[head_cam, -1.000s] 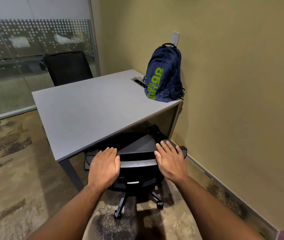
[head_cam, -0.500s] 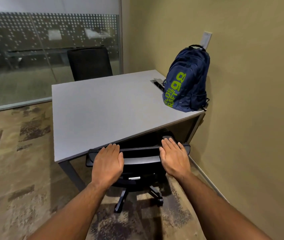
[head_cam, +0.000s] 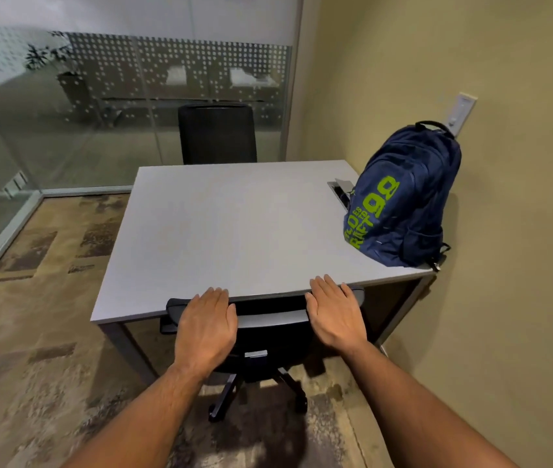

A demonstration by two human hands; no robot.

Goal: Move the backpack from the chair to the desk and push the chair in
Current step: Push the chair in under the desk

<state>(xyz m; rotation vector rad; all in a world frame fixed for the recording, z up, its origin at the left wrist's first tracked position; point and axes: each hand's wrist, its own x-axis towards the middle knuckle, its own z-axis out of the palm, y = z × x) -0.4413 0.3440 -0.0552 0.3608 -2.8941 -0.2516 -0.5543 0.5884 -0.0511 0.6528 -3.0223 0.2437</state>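
Note:
A navy backpack (head_cam: 403, 204) with green lettering stands upright on the grey desk (head_cam: 234, 224), at its right edge against the wall. The black office chair (head_cam: 271, 329) is tucked under the desk's near edge; its seat is hidden and only the backrest top and wheeled base show. My left hand (head_cam: 206, 327) lies flat on the left part of the backrest top. My right hand (head_cam: 334, 312) lies flat on the right part, fingertips touching the desk edge. Neither hand curls around the chair.
A second black chair (head_cam: 217, 133) stands behind the desk's far side by a frosted glass partition (head_cam: 133, 96). The yellow wall (head_cam: 504, 298) runs close along the right. A cable slot (head_cam: 339, 190) sits beside the backpack. Patterned carpet (head_cam: 39, 332) lies to the left.
The chair has rolled further under the desk with both hands on its backrest; the seat is now hidden. My view has come closer and swung left.

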